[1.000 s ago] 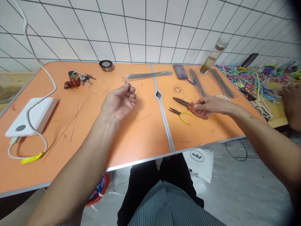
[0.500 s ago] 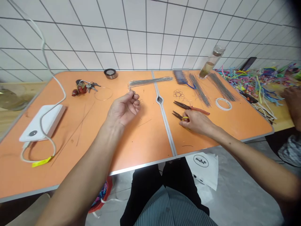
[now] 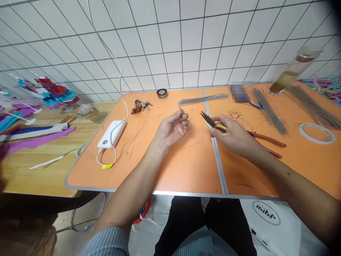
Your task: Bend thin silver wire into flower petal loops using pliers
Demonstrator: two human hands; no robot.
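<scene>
Over the middle of the orange table, my left hand faces palm up, thumb and fingers pinching a thin bent wire. My right hand is closed around small pliers with yellow handles, held just above the table. Their dark jaws point left toward the wire, apart from it. Behind my right hand, red-handled pliers lie partly hidden. A flower-shaped wire piece rests beyond them. A bundle of straight wires lies behind my left hand.
More wire bundles lie at the right by a white ring and a glass bottle. To the left are a white power bank with cable, keys and a tape roll. A wooden table adjoins.
My right hand has lifted the yellow-handled pliers and brought them left toward my left hand. The left hand still pinches the wire. The view has turned left.
</scene>
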